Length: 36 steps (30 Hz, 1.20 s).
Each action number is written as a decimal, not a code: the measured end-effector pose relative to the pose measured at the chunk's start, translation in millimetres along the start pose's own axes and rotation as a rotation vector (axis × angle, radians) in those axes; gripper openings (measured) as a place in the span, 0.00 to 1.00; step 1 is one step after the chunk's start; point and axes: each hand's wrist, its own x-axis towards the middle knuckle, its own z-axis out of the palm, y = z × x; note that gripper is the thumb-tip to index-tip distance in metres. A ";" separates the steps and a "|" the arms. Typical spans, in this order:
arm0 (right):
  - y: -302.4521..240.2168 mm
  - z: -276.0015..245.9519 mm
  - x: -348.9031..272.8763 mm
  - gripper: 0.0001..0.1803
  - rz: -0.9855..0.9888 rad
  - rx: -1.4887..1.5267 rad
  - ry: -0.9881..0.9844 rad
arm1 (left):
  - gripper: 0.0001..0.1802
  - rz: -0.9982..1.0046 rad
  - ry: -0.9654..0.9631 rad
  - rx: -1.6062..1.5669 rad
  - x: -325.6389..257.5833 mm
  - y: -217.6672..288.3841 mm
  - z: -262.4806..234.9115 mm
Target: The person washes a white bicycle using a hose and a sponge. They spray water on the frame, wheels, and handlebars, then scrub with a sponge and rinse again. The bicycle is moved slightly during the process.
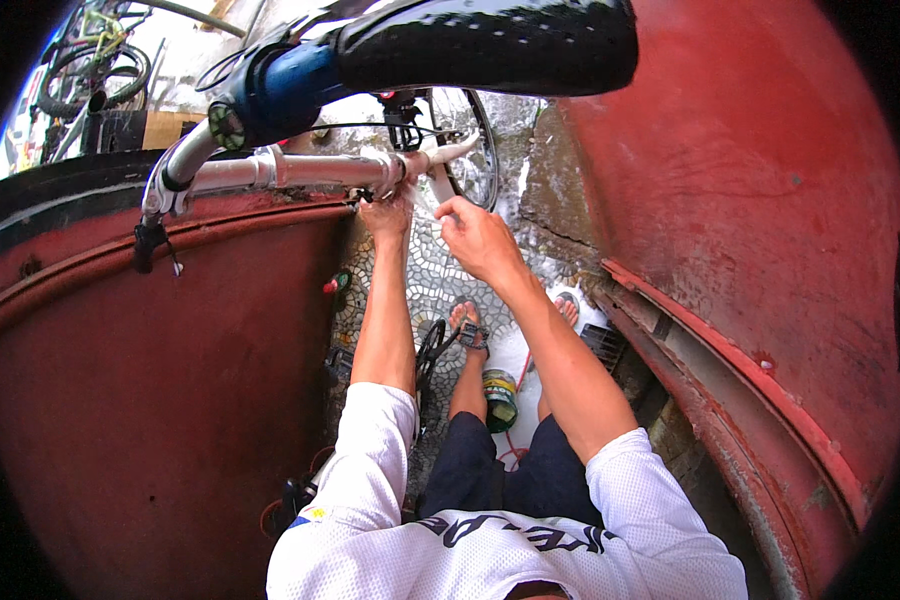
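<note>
A wet bicycle part with a black padded end [490, 45] and a blue collar [300, 80] looms close at the top. Below it runs a silver bicycle tube [315, 172] with clamps. My left hand [386, 212] is closed at the tube's right end, gripping it from below; some fingertips are hidden behind it. Just right of it, my right hand [478, 238] has its fingers curled together, close to a whitish strip [440, 184]. Whether the fingers hold that strip is unclear. Beyond both hands shows part of a wheel [478, 140].
Red metal panels stand on the left [170, 400] and right [750, 150], the right one with a rusty edge rail [740, 390]. White foam spreads over the pebbled floor [432, 265]. A tin-like container [500, 400] sits between my legs. Another bicycle [95, 75] stands far left.
</note>
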 end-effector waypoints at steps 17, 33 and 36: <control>-31.9 45.0 -23.0 0.13 0.029 -0.247 -0.290 | 0.37 -0.575 -0.917 0.564 -53.8 5.2 -99.1; -37.0 106.4 14.7 0.14 0.068 -0.602 -0.015 | 0.34 -0.663 -1.234 0.001 -74.2 -69.8 -125.0; -33.3 107.1 21.9 0.14 0.125 -0.497 0.023 | 0.33 -0.622 -1.055 -0.314 -52.5 -33.6 -117.3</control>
